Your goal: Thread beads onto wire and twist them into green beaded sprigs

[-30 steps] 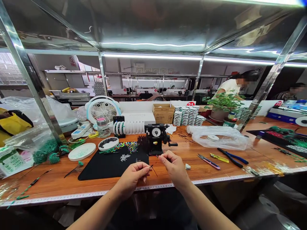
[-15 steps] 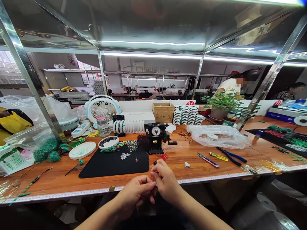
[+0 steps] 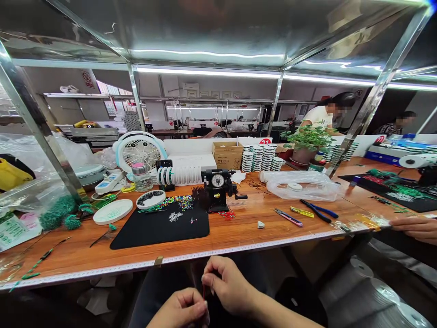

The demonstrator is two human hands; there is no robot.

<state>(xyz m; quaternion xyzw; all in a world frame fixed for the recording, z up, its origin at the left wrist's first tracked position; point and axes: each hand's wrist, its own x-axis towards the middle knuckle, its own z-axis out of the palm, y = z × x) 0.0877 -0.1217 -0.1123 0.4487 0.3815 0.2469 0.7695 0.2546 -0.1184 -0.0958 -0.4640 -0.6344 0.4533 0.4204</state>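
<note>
My left hand (image 3: 180, 310) and my right hand (image 3: 225, 284) are close together below the table's front edge, over my lap. Between them stands a thin red wire (image 3: 204, 291). My right fingers pinch its upper part and my left fingertips pinch near its lower end, though the fingers hide the exact grip. Beyond the edge lies a black mat (image 3: 160, 232) with white beadwork and a spread of coloured beads. Small red wire pieces (image 3: 227, 215) lie on the wood next to a black dial-faced winding machine (image 3: 217, 189).
The long wooden workbench (image 3: 246, 232) holds pliers, a yellow screwdriver and a plastic bag at right, with a fan and green wire bundles at left. A co-worker's hand (image 3: 416, 227) rests at the right edge. Metal shelf posts rise from the bench.
Both my hands have dropped lower, from above the bench's front edge to below it. The view has tilted and shifted slightly, and a co-worker's hand has appeared at the right.
</note>
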